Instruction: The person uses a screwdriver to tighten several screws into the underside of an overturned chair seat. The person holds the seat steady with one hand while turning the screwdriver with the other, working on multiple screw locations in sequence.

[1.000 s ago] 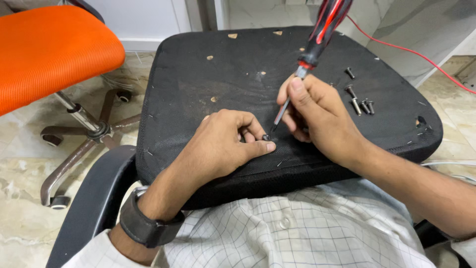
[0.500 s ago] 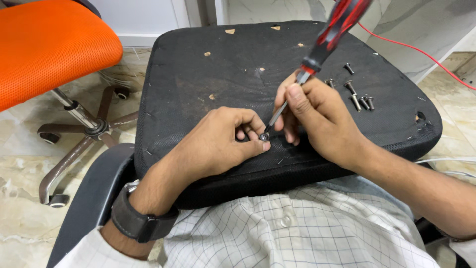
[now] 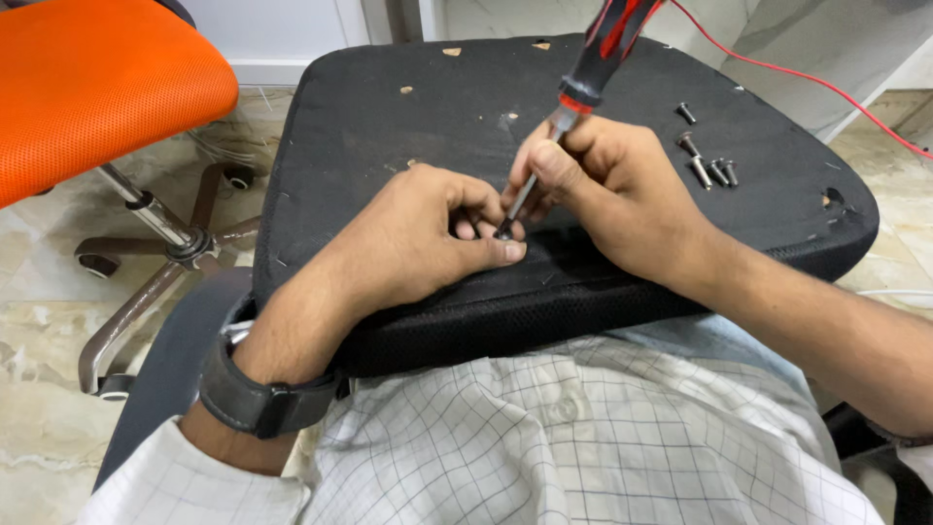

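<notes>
Here, at frame centre, a small dark screw (image 3: 504,232) sits pinched at the fingertips of the left hand (image 3: 418,243), its grip clenched on it against the black seat pad (image 3: 389,117). The screw looks hard, light and slick, easy to drop or tip; I judge it best held by the shank just below the head, as the fingers seem to do, though most of it is hidden. One screwdriver (image 3: 583,87), red-and-black handle with a thin steel shaft, slants down from top centre to meet the screw. The right hand (image 3: 612,194) grasps it low, fingers closed round the shaft and the handle's base. It should feel stiff and light.

Right of the hands, about five loose screws (image 3: 709,170) lie on the pad, one apart from the cluster. One red wire (image 3: 807,78) crosses the upper right. One orange chair (image 3: 97,87) fills the upper left. One dark watch (image 3: 258,399) bands the left wrist.
</notes>
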